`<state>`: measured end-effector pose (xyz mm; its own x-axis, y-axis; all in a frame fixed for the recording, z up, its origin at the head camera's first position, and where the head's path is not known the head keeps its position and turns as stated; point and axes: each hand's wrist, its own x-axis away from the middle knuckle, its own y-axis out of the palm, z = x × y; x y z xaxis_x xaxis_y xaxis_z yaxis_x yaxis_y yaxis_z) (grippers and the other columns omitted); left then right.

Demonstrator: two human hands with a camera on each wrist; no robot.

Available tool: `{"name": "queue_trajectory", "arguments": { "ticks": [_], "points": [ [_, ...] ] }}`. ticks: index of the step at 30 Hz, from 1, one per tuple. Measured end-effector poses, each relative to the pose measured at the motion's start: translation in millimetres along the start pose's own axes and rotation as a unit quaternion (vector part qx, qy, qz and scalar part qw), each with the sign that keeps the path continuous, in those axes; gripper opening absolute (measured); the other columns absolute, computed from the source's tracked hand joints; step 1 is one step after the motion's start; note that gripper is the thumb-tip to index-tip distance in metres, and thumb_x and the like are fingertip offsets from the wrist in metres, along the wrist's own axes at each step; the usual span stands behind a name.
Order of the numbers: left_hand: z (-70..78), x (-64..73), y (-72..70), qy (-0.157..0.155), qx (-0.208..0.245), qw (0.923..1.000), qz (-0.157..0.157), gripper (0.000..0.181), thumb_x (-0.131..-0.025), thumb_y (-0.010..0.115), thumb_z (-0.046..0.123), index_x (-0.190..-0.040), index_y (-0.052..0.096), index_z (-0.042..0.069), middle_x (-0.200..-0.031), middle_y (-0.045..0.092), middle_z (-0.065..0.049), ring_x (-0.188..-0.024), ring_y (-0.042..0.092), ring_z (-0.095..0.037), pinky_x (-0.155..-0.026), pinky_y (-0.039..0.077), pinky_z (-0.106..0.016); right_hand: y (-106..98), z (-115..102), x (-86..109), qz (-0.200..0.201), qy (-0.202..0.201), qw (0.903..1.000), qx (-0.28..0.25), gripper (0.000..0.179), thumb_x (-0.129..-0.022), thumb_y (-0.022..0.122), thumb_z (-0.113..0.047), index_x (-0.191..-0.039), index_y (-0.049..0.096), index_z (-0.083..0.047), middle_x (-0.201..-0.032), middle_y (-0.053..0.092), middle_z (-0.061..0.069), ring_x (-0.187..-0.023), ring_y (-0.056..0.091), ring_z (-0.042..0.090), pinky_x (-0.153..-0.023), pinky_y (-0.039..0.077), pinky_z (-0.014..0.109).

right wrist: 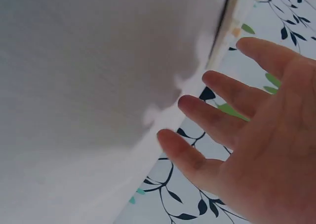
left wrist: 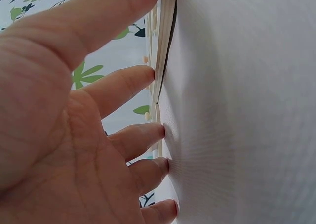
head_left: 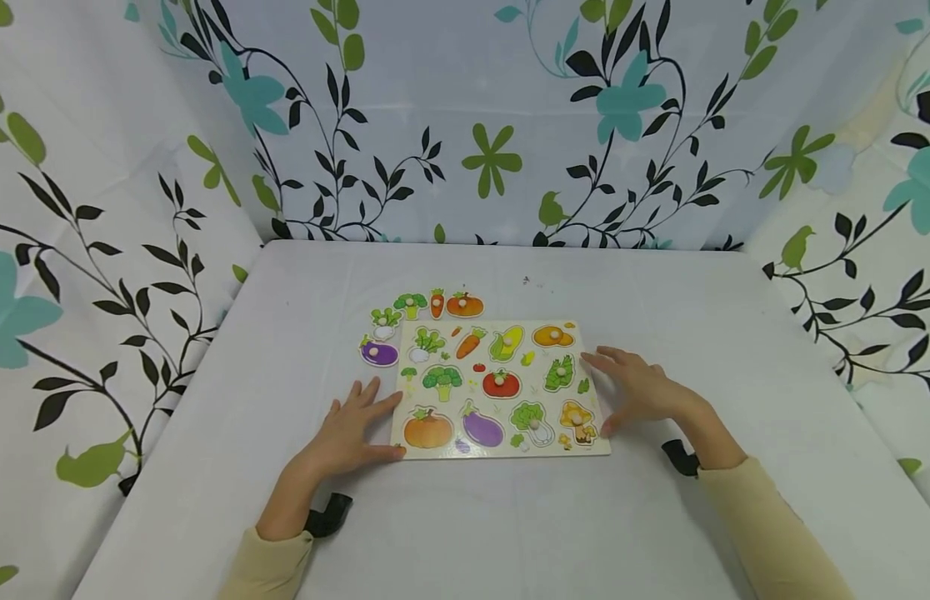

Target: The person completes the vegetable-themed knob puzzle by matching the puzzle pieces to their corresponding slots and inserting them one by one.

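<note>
A wooden vegetable puzzle board (head_left: 502,452) lies flat on the table. My left hand (head_left: 347,432) has its thumb and index fingertips at the board's left edge, its fingers spread. In the left wrist view the board's edge (left wrist: 167,41) meets these fingers, while the others touch the white cloth. At the opposite edge, my right hand (head_left: 639,385) rests with fingers extended, its fingertips by the board's side. Knobbed pieces such as the corn (head_left: 507,342), tomato (head_left: 501,383) and mushroom (head_left: 577,421) sit in the board.
Loose pieces lie around the board's upper left corner: an eggplant (head_left: 378,353), a white radish (head_left: 384,324), a broccoli (head_left: 410,304), a carrot (head_left: 437,303) and a pumpkin (head_left: 465,306). A white cloth (head_left: 465,533) covers the table; patterned curtains (head_left: 450,100) hang around it.
</note>
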<state>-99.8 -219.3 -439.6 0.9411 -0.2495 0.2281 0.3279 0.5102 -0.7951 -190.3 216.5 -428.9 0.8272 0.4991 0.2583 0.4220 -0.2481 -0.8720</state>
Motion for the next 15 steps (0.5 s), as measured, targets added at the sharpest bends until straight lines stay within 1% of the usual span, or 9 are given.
{"name": "queue_trajectory", "arguments": {
  "ticks": [2, 4, 5, 8, 9, 10, 12, 14, 15],
  "points": [
    [0.0, 1.4, -0.3, 0.000, -0.006, 1.0000, 0.001, 0.085, -0.075, 0.082, 0.039, -0.146, 0.045, 0.010, -0.160, 0.018, -0.026, -0.146, 0.005, -0.053, -0.113, 0.004, -0.072, 4, 3, -1.4, -0.021, 0.010, 0.9997, 0.007, 0.114, -0.060, 0.091, -0.043, -0.153, 0.033, -0.013, -0.158, 0.024, 0.024, -0.143, 0.020, 0.049, -0.101, 0.026, 0.075],
    [1.0, 2.9, -2.1, 0.001, -0.013, 0.9999, 0.000, 0.085, -0.076, 0.081, 0.040, -0.147, 0.045, 0.010, -0.159, 0.018, -0.027, -0.146, 0.006, -0.053, -0.113, 0.005, -0.072, 8, 4, -3.0, -0.029, 0.014, 0.9994, 0.011, 0.115, -0.060, 0.090, -0.044, -0.154, 0.032, -0.014, -0.159, 0.021, 0.024, -0.145, 0.015, 0.049, -0.104, 0.021, 0.076],
    [2.1, 3.2, -4.0, 0.001, -0.016, 0.9999, 0.000, 0.085, -0.076, 0.081, 0.041, -0.147, 0.045, 0.009, -0.159, 0.020, -0.027, -0.146, 0.008, -0.053, -0.113, 0.007, -0.072, 9, 4, -3.5, -0.030, 0.013, 0.9994, 0.015, 0.114, -0.060, 0.090, -0.044, -0.154, 0.032, -0.014, -0.159, 0.021, 0.024, -0.145, 0.014, 0.050, -0.105, 0.021, 0.075],
    [6.7, 2.8, -13.3, -0.022, -0.009, 0.9997, 0.009, 0.081, -0.081, 0.078, 0.037, -0.148, 0.042, 0.010, -0.157, 0.027, -0.026, -0.145, 0.018, -0.051, -0.113, 0.017, -0.069, 9, 2, -3.0, -0.026, 0.011, 0.9993, 0.024, 0.113, -0.060, 0.091, -0.042, -0.153, 0.033, -0.013, -0.159, 0.021, 0.025, -0.145, 0.014, 0.050, -0.106, 0.022, 0.074],
    [8.0, 1.8, -18.0, -0.032, -0.006, 0.9992, 0.022, 0.077, -0.083, 0.076, 0.034, -0.148, 0.042, 0.010, -0.155, 0.032, -0.026, -0.144, 0.023, -0.050, -0.113, 0.022, -0.068, 9, 2, -2.3, -0.024, 0.009, 0.9993, 0.026, 0.113, -0.060, 0.091, -0.041, -0.153, 0.033, -0.012, -0.158, 0.022, 0.025, -0.144, 0.015, 0.051, -0.105, 0.022, 0.075],
    [8.8, 0.2, -23.0, -0.043, -0.003, 0.9982, 0.042, 0.073, -0.086, 0.074, 0.030, -0.148, 0.043, 0.009, -0.151, 0.039, -0.025, -0.141, 0.031, -0.048, -0.111, 0.029, -0.066, 9, 1, -1.8, -0.023, 0.009, 0.9993, 0.029, 0.112, -0.060, 0.091, -0.041, -0.153, 0.033, -0.012, -0.158, 0.022, 0.025, -0.144, 0.016, 0.051, -0.106, 0.023, 0.074],
    [8.6, -4.8, -32.9, -0.068, 0.003, 0.9930, 0.097, 0.062, -0.089, 0.070, 0.023, -0.145, 0.047, 0.008, -0.139, 0.054, -0.023, -0.129, 0.048, -0.043, -0.102, 0.043, -0.059, 8, 0, -0.6, -0.025, 0.010, 0.9991, 0.033, 0.112, -0.061, 0.091, -0.041, -0.153, 0.033, -0.012, -0.158, 0.022, 0.025, -0.143, 0.016, 0.051, -0.106, 0.023, 0.074],
    [6.5, -12.8, -41.2, -0.082, 0.017, 0.9843, 0.156, 0.052, -0.090, 0.068, 0.016, -0.138, 0.054, 0.004, -0.119, 0.066, -0.022, -0.110, 0.061, -0.038, -0.086, 0.052, -0.048, 7, 0, 0.4, -0.027, 0.012, 0.9989, 0.035, 0.112, -0.061, 0.091, -0.041, -0.153, 0.033, -0.012, -0.158, 0.022, 0.026, -0.143, 0.016, 0.052, -0.106, 0.023, 0.074],
    [5.2, -18.0, -44.2, -0.088, 0.026, 0.9794, 0.180, 0.047, -0.089, 0.067, 0.013, -0.134, 0.058, 0.003, -0.110, 0.068, -0.021, -0.099, 0.064, -0.036, -0.077, 0.053, -0.042, 8, 0, 0.7, -0.028, 0.013, 0.9989, 0.036, 0.113, -0.060, 0.091, -0.041, -0.153, 0.033, -0.012, -0.158, 0.022, 0.026, -0.143, 0.016, 0.052, -0.106, 0.023, 0.074]
  ]
}}
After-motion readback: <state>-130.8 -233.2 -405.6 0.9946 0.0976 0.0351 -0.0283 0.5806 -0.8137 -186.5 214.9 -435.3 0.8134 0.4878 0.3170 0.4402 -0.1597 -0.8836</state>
